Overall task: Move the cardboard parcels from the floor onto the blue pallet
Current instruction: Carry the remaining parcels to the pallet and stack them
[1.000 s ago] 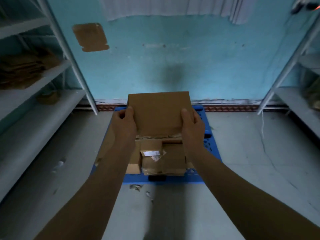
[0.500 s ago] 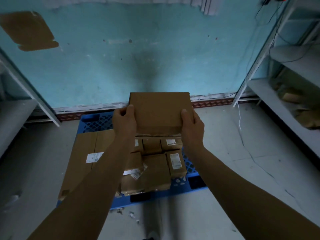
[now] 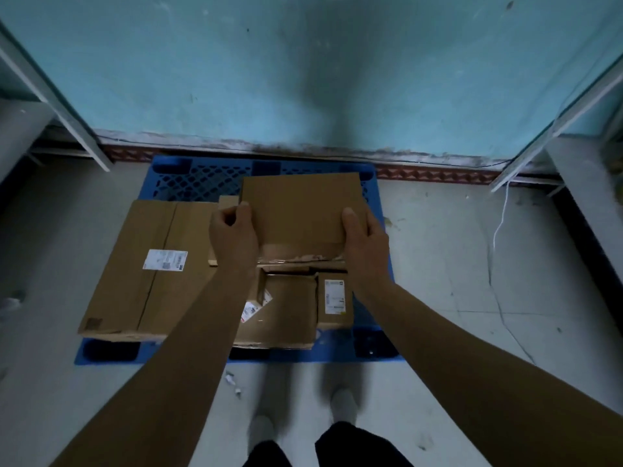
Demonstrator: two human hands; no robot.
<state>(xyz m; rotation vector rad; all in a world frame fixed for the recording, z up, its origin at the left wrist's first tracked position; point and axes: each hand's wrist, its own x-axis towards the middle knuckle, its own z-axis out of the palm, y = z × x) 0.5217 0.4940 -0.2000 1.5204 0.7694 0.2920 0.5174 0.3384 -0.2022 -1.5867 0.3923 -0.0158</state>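
I hold a flat parcel (image 3: 301,210) with both hands, above the blue pallet (image 3: 202,178). My left hand (image 3: 236,235) grips its left edge with fingers curled around it; my right hand (image 3: 365,244) clamps the right edge, thumb lying on top. The parcel's top face is plain brown, and its near edge is torn and ragged.

Labels: a white shipping label (image 3: 165,260) sits on the large box (image 3: 148,271) lying flat on the pallet's left half; its print is too small for me to read. A narrow box (image 3: 333,301) on the right carries a white label with a yellowish strip, also unreadable. A mid-size box (image 3: 286,311) lies in the middle of the pallet, with crumpled white-and-red labels (image 3: 251,310) beside my left forearm.

The pallet rests on a pale, stained floor (image 3: 472,264), its far edge near a turquoise wall (image 3: 303,62) with a red patterned skirting (image 3: 438,171) along the base. Grey metal shelving (image 3: 50,96) stands at the left and more shelving (image 3: 573,96) at the right, where a thin white cord (image 3: 500,220) dangles to the floor. Scraps of paper (image 3: 232,382) lie on the floor in front of the pallet. My two light shoes (image 3: 342,404) and dark trouser legs show at the bottom. My forearms hide part of the boxes on the pallet.
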